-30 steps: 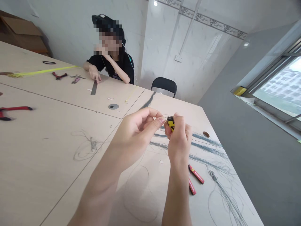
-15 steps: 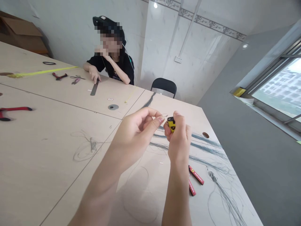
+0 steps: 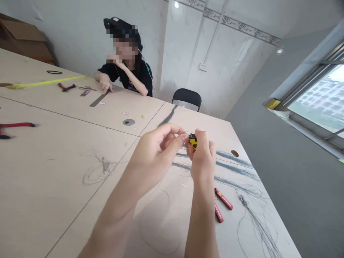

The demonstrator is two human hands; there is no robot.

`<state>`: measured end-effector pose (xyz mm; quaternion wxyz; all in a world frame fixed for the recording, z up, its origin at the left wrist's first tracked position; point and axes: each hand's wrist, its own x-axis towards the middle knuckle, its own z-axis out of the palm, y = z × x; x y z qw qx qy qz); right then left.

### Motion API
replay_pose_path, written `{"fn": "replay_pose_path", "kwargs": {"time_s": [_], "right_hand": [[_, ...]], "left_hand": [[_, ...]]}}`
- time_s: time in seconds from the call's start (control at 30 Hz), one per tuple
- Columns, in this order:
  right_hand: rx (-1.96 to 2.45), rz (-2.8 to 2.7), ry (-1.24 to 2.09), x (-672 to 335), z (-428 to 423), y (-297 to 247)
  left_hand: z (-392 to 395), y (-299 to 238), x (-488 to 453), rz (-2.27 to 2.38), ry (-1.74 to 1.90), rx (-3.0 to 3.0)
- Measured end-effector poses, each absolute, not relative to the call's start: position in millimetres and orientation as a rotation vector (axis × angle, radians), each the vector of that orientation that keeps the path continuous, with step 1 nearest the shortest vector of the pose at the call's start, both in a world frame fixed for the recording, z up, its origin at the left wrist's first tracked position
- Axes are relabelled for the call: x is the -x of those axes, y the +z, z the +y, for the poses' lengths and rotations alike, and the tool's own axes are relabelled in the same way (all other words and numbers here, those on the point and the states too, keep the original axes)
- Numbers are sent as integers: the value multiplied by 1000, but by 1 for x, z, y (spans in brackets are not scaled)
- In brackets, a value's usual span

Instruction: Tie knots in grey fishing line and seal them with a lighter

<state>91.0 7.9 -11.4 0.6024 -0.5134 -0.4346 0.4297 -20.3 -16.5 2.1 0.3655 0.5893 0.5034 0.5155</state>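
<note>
The thin line point(image 3: 190, 131) could slip from the fingers of the left hand point(image 3: 158, 150), since only the tips of thumb and forefinger pinch it, and something so fine gives them little to grip. The yellow-and-black tool point(image 3: 192, 142) sits just beside those tips, so a small twist of the right hand point(image 3: 202, 154) might knock the line aside or nip the skin; whether tool and line touch is too small to tell. A snag is possible too: below the left fingers a faint loop point(image 3: 174, 247) lies slack on the bench point(image 3: 80, 211), and a sleeve-less forearm sweeping across might drag it, though I cannot tell if it joins the pinched end. Beyond the right fingers, blue-grey strands point(image 3: 236, 169) fan out with stray ends that could catch as well. The line itself looks hair-thin and dark, rising in a slight curve above the left fingertips, where thumb and forefinger are pressed together on it. The right fingers are wrapped around the tool, thumb on top, leaving its black head with a small round part showing toward the left hand; its yellow body, with black markings, is partly covered.
</note>
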Motion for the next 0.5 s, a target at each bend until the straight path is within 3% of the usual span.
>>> {"fn": "replay_pose_path", "kwargs": {"time_s": [0.5], "right_hand": [[1228,-1059,931,-90,4,-10]], "left_hand": [[-16,2,20,1283,1354,-1494]]}}
